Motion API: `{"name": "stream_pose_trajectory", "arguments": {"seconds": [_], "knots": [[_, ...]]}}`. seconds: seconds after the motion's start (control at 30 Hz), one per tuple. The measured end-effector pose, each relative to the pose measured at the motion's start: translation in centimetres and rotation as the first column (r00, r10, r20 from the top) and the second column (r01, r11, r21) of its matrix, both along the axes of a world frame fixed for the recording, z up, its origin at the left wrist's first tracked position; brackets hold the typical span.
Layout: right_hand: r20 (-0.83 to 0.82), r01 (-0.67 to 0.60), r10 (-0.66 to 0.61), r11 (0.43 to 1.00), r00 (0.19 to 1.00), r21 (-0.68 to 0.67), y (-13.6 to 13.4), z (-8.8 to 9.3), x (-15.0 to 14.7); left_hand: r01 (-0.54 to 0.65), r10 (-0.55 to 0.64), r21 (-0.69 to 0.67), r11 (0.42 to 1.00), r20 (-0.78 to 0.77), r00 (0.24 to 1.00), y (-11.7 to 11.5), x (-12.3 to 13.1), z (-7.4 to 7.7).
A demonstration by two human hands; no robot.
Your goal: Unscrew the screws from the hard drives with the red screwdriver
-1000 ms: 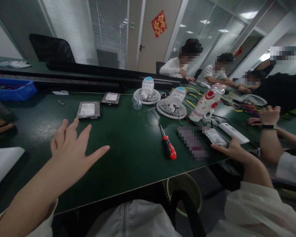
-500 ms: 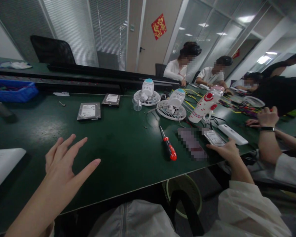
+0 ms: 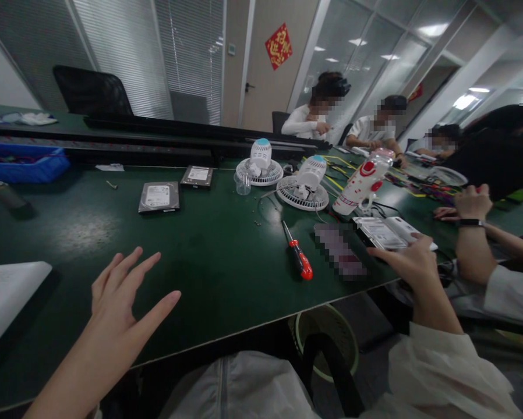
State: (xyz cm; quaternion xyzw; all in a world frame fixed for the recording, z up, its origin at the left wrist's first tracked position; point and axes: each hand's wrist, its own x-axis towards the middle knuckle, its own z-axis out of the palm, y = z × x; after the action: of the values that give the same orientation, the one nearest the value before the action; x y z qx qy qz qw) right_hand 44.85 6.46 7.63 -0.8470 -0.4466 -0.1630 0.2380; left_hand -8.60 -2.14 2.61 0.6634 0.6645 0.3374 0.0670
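Observation:
My left hand (image 3: 124,302) hovers over the near left of the green table (image 3: 191,279), fingers spread and nothing in them. At the right, my right hand (image 3: 412,262) grips a hard drive (image 3: 375,233) by its near end; the drive is tilted, its pale label up. Part of it hides a white slim device (image 3: 403,226) behind. Left of that hand lie a blurred-out flat object (image 3: 340,250) and a red and black screwdriver (image 3: 300,259). Two more hard drives, one nearer (image 3: 159,196) and one farther (image 3: 197,176), rest beyond my left hand.
Two white fan parts (image 3: 305,189) and a clear cup (image 3: 243,183) stand mid-table, with a patterned bottle (image 3: 361,183) beside them. A blue bin (image 3: 23,163) and a white case (image 3: 10,294) are at left. A co-worker's hand (image 3: 473,203) is close on the right.
My right hand has raised the hard drive slightly and moved it, tilting it over the white device. My left hand has shifted a little to the right, still spread.

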Motion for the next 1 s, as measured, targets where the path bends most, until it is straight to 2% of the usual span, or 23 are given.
{"name": "stream_pose_trajectory", "arguments": {"seconds": [0.13, 0.2, 0.3, 0.4, 0.5, 0.6, 0.77, 1.0], "knots": [[-0.215, -0.096, 0.077, 0.992, 0.974, -0.077, -1.0, 1.9, -5.2, 0.041, -0.041, 0.002, 0.999, 0.075, 0.996, 0.3, 1.7, -0.8], [-0.311, -0.214, 0.185, 0.975, 0.932, -0.061, -1.3, 2.1, -8.4, 0.084, -0.087, 0.037, 0.996, 0.081, 0.993, 0.4, 3.0, -1.3], [-0.419, -0.391, 0.351, 0.920, 0.838, -0.011, -1.6, 1.4, -13.2, 0.170, -0.175, 0.059, 0.984, 0.102, 0.979, 0.4, 5.2, -2.0], [-0.452, -0.557, 0.499, 0.830, 0.739, 0.005, -2.1, 0.1, -17.8, 0.226, -0.231, 0.066, 0.972, 0.088, 0.969, 0.2, 7.1, -2.5], [-0.468, -0.654, 0.578, 0.757, 0.668, 0.000, -2.6, -1.0, -21.6, 0.240, -0.242, 0.043, 0.970, 0.032, 0.970, 0.0, 8.4, -3.1], [-0.490, -0.695, 0.598, 0.719, 0.635, -0.024, -2.9, -1.8, -24.7, 0.222, -0.220, 0.052, 0.974, -0.037, 0.975, -0.2, 9.3, -3.8], [-0.433, -0.666, 0.566, 0.737, 0.701, -0.115, -3.2, -2.9, -28.2, 0.124, -0.116, 0.067, 0.990, -0.107, 0.987, -0.5, 10.4, -4.5], [-0.377, -0.630, 0.558, 0.772, 0.739, -0.091, -3.8, -4.4, -31.0, 0.082, -0.057, 0.138, 0.987, -0.176, 0.983, -0.1, 11.0, -4.6]]}}
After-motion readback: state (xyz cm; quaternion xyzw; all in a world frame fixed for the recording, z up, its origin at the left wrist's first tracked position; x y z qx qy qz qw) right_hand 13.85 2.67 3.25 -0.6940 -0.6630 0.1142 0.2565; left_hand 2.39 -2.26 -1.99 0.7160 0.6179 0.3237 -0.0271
